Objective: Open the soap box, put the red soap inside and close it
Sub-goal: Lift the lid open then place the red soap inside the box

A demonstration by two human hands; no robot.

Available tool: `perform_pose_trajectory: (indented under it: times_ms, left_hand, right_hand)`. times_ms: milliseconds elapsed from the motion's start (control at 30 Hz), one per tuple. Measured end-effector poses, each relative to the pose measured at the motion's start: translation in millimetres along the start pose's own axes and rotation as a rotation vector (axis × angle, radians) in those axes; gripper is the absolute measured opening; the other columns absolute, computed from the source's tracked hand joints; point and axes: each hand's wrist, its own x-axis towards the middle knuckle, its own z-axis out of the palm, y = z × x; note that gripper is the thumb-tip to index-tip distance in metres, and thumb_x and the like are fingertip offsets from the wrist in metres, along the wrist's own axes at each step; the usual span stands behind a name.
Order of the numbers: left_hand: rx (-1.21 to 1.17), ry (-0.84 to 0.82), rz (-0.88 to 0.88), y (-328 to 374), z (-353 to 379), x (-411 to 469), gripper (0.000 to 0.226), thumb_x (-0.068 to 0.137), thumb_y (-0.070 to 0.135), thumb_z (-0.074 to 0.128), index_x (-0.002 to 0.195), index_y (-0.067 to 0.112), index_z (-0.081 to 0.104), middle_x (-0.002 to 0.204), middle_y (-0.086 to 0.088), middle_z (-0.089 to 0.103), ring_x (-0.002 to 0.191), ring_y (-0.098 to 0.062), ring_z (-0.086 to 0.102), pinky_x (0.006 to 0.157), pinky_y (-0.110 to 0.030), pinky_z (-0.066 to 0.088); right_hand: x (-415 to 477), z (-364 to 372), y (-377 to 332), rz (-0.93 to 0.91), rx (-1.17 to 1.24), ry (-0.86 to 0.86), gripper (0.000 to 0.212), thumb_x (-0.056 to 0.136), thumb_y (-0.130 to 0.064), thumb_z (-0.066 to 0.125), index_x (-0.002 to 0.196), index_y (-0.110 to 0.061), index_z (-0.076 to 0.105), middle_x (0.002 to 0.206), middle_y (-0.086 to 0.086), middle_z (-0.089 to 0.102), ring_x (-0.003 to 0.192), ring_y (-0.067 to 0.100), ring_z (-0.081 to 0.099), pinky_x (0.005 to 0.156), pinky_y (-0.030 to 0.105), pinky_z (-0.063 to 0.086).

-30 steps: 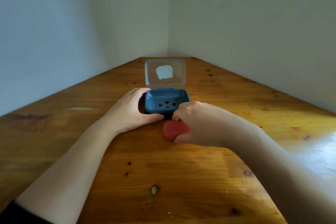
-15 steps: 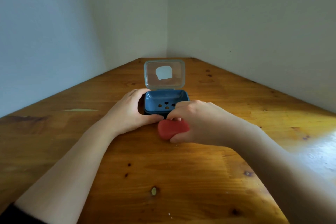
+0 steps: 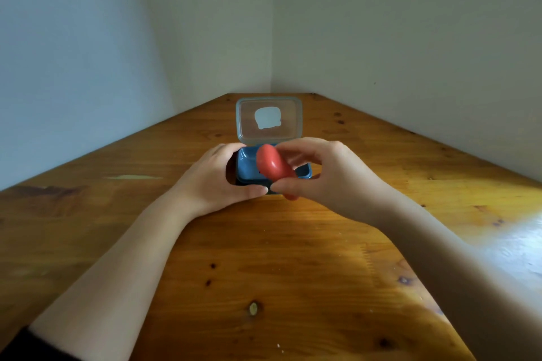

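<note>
Your left hand [image 3: 215, 182] clasps the blue soap box [image 3: 245, 165] steady, lid [image 3: 268, 121] upright; your right hand [image 3: 328, 176] pinches the red soap [image 3: 272, 165], tilted above the tray for insertion.

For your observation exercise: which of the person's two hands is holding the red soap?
The right hand, raised over the open soap box, pinches the red soap. The left hand only steadies the box's side.

One head-worn wide view looks forward and down, close over the wooden table [image 3: 264, 243].
</note>
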Motion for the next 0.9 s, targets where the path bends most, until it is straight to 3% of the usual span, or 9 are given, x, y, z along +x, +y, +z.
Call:
perform_pose_trajectory:
  times_ms: [67, 300, 467, 567, 667, 800, 900]
  left_hand:
    - [-0.001, 0.003, 0.000, -0.9, 0.3, 0.1, 0.097, 0.061, 0.080, 0.075, 0.144, 0.035, 0.049, 0.140, 0.015, 0.053, 0.130, -0.008, 0.046, 0.105, -0.045, 0.046]
    - [-0.005, -0.014, -0.019, 0.1, 0.4, 0.6, 0.098, 0.055, 0.090, 0.069, 0.139, 0.043, 0.051, 0.135, 0.022, 0.053, 0.125, -0.005, 0.048, 0.099, -0.041, 0.047]
    - [0.020, -0.002, 0.024, -0.5, 0.1, -2.1, 0.090, 0.058, 0.093, 0.063, 0.133, 0.045, 0.049, 0.118, 0.038, 0.045, 0.119, 0.001, 0.044, 0.093, -0.033, 0.043]
    - [0.026, 0.019, 0.020, -2.3, 1.4, -3.1, 0.096, 0.058, 0.091, 0.065, 0.139, 0.044, 0.046, 0.123, 0.040, 0.041, 0.122, 0.001, 0.040, 0.096, -0.032, 0.041]
    - [0.011, 0.023, -0.001, -2.3, 1.4, -2.4, 0.103, 0.057, 0.091, 0.068, 0.145, 0.040, 0.046, 0.135, 0.025, 0.043, 0.129, -0.005, 0.043, 0.105, -0.037, 0.042]
    - [0.006, 0.022, -0.001, -2.2, 1.9, -2.7, 0.106, 0.056, 0.092, 0.068, 0.145, 0.039, 0.045, 0.143, 0.019, 0.046, 0.132, -0.006, 0.044, 0.107, -0.038, 0.042]
    - [-0.005, 0.019, -0.003, -2.5, 2.3, -1.9, 0.107, 0.058, 0.088, 0.071, 0.147, 0.037, 0.045, 0.148, 0.013, 0.049, 0.135, -0.009, 0.045, 0.110, -0.043, 0.043]
  right_hand:
    - [2.2, -0.4, 3.6, 0.030, 0.039, 0.052, 0.054, 0.078, -0.041, 0.086, 0.129, -0.034, 0.068, 0.108, -0.025, 0.073, 0.105, -0.011, 0.065, 0.081, 0.000, 0.045]
    - [11.5, -1.1, 7.6, 0.083, 0.037, 0.151, 0.052, 0.080, -0.034, 0.087, 0.127, -0.038, 0.065, 0.111, -0.023, 0.071, 0.104, -0.005, 0.067, 0.080, 0.008, 0.052]
    - [25.8, -3.3, 5.8, 0.077, -0.027, 0.171, 0.054, 0.084, -0.034, 0.084, 0.135, -0.032, 0.066, 0.116, -0.016, 0.072, 0.106, 0.000, 0.065, 0.082, 0.009, 0.043]
    - [34.2, -1.2, 5.9, 0.063, -0.115, 0.138, 0.056, 0.086, -0.031, 0.083, 0.138, -0.029, 0.064, 0.125, -0.009, 0.069, 0.110, 0.007, 0.063, 0.082, 0.007, 0.041]
    - [41.3, 1.8, 7.2, 0.051, -0.196, 0.065, 0.054, 0.087, -0.029, 0.083, 0.138, -0.028, 0.064, 0.127, -0.005, 0.068, 0.110, 0.011, 0.063, 0.090, 0.018, 0.048]
    - [47.2, 6.0, 10.4, 0.084, -0.345, -0.032, 0.061, 0.088, -0.036, 0.081, 0.143, -0.033, 0.057, 0.128, -0.002, 0.070, 0.114, 0.020, 0.065, 0.097, 0.042, 0.057]
    - [49.2, 7.5, 12.3, 0.073, -0.424, -0.046, 0.064, 0.086, -0.038, 0.082, 0.144, -0.033, 0.055, 0.126, -0.002, 0.070, 0.112, 0.022, 0.065, 0.094, 0.046, 0.058]
